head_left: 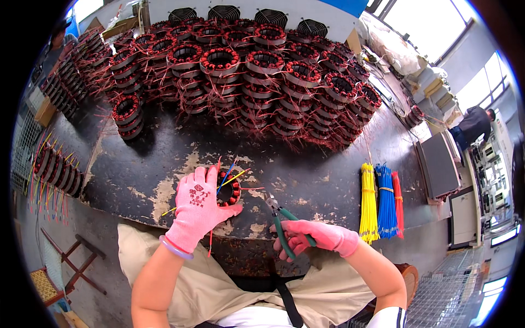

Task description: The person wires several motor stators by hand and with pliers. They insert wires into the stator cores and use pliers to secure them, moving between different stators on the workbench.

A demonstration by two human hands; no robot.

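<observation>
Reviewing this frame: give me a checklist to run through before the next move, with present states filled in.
1. Left hand on the wound ring: ok.
2. Whole ring visible: not ok, the hand covers its left part.
3. Right hand holding the green-handled cutters: ok.
4. Cutter tips clear of the nearby red wire: cannot tell.
5. Yellow bundle, blue bundle and red bundle within view: ok.

Stator (pixel 235 193) left of wire bundles (pixel 386 202)
</observation>
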